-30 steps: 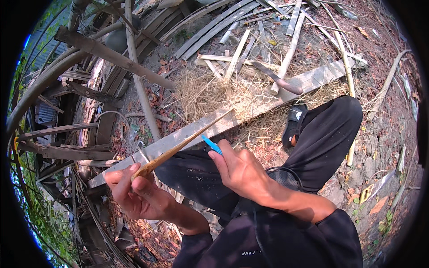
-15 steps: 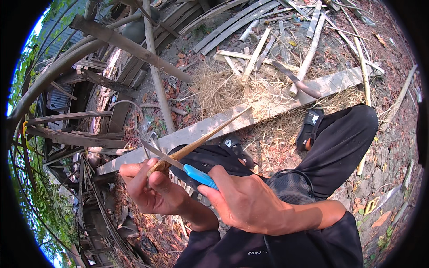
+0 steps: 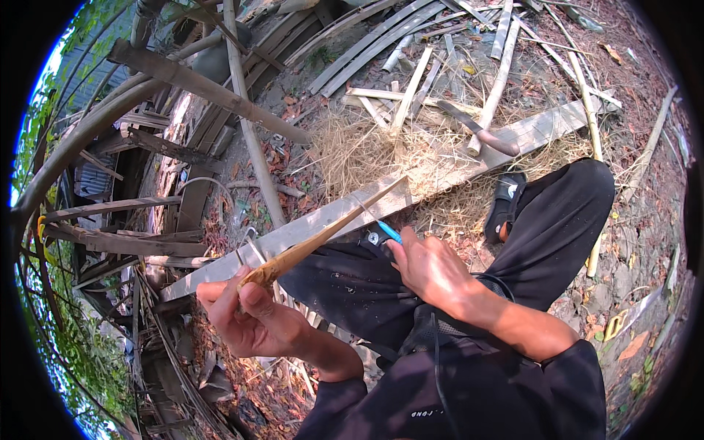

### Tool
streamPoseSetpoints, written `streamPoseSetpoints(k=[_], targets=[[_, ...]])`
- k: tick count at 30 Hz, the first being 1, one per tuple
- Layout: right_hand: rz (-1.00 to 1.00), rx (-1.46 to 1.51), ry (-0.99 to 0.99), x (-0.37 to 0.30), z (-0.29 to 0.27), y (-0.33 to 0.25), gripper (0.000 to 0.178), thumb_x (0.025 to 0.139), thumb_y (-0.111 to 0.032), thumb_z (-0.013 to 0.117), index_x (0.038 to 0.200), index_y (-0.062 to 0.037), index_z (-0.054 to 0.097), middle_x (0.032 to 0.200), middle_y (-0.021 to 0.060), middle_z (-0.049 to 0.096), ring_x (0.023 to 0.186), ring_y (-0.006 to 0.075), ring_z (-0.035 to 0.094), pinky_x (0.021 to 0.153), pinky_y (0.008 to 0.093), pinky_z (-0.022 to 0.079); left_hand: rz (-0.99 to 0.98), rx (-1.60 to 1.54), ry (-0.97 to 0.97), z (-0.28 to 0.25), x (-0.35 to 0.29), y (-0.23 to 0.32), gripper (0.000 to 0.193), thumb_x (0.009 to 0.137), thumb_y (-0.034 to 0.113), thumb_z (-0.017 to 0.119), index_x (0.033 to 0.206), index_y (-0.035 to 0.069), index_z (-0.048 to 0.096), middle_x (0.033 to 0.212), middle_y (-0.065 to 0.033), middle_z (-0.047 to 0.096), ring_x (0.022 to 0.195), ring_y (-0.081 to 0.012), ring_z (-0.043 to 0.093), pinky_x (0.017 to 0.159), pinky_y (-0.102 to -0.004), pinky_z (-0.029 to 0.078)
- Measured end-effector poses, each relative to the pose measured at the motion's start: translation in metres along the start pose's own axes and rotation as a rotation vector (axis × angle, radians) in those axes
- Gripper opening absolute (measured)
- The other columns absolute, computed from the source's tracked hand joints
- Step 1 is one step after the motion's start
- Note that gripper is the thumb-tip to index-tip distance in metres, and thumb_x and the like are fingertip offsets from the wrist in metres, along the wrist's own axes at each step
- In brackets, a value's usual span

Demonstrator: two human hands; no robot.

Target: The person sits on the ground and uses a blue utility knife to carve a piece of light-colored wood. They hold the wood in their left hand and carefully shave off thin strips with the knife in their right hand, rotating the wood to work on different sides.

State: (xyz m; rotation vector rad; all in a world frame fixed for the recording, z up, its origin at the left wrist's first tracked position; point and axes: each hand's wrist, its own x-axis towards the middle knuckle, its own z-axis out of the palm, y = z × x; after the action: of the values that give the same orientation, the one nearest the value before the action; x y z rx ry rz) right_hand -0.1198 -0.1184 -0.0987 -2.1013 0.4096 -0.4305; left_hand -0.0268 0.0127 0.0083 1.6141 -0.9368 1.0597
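**Whittling a bamboo stick over the lap**

Head view: the left hand (image 3: 246,319) clenches the thick end of a bamboo stick (image 3: 323,238) slanting up over the grey plank (image 3: 440,172). The right hand (image 3: 433,268) grips a blue-handled knife (image 3: 387,231), its blade seemingly against the stick.

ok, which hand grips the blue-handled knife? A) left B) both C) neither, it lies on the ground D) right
D: the right hand closes around the blue-handled knife, its blade set against the bamboo strip, while the left hand holds the strip's near end.
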Motion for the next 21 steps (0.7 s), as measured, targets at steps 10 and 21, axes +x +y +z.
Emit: streamPoseSetpoints(k=[10, 21], targets=[[-0.133, 0.095, -0.011, -0.01, -0.013, -0.024, 0.023, 0.09, -0.02, 0.056, 0.084, -0.0004, 0.046, 0.048, 0.0194, 0.051, 0.047, 0.0415, 0.054, 0.04, 0.0473, 0.04, 0.067, -0.006, 0.006, 0.0, -0.006, 0.0, 0.029, 0.093, 0.03, 0.054, 0.087, 0.002, 0.055, 0.069, -0.0064, 0.046, 0.066, -0.0147, 0.04, 0.057, -0.0258, 0.031], [0.025, -0.039, -0.019, -0.006, -0.008, 0.008, 0.028, 0.093, -0.027, 0.052, 0.083, -0.0007, 0.048, 0.05, 0.02, 0.053, 0.049, 0.0406, 0.056, 0.042, 0.0474, 0.044, 0.047, -0.073, -0.013, 0.001, -0.002, -0.002, 0.027, 0.093, 0.026, 0.055, 0.087, 0.0, 0.054, 0.078, -0.0073, 0.046, 0.07, -0.0117, 0.045, 0.053, -0.0195, 0.036]])
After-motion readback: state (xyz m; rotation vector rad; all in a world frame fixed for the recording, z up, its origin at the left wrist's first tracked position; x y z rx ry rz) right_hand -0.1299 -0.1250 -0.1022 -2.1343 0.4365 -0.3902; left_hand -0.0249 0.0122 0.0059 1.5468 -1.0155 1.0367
